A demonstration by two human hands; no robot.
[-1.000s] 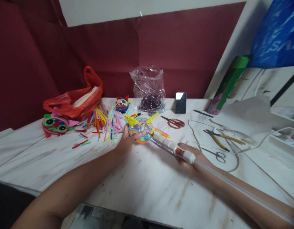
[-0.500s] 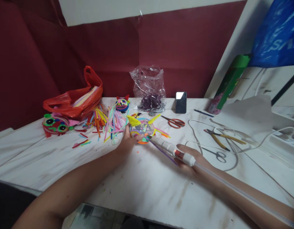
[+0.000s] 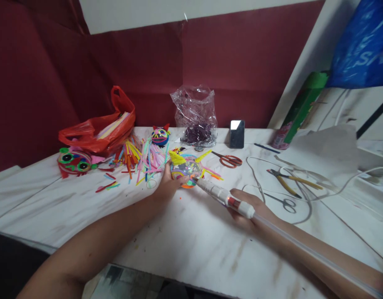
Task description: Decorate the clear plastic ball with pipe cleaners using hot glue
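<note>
1. Head view: a bright ball (image 3: 187,168) with yellow ears sits mid-table, in front of the clear bag (image 3: 196,118); it seems to be supported by the table (image 3: 179,245).
2. The ball's near left side is gripped between the thumb and fingers of the left hand (image 3: 169,183), presumably so that rolling is prevented.
3. A white glue gun (image 3: 214,191) is clasped by the right hand (image 3: 249,205); its finger positions are partly hidden. The nozzle is aimed at the ball's near side; whether contact is made cannot be told.
4. The orange-handled scissors (image 3: 227,160) and the pliers (image 3: 284,180) are laid to the right, probably to be kept within reach.
5. The left forearm (image 3: 116,232) is slanted inward and forward. The right forearm (image 3: 303,261) is angled in from the lower right, with the clear glue stick (image 3: 303,244) lined up along it.
</note>
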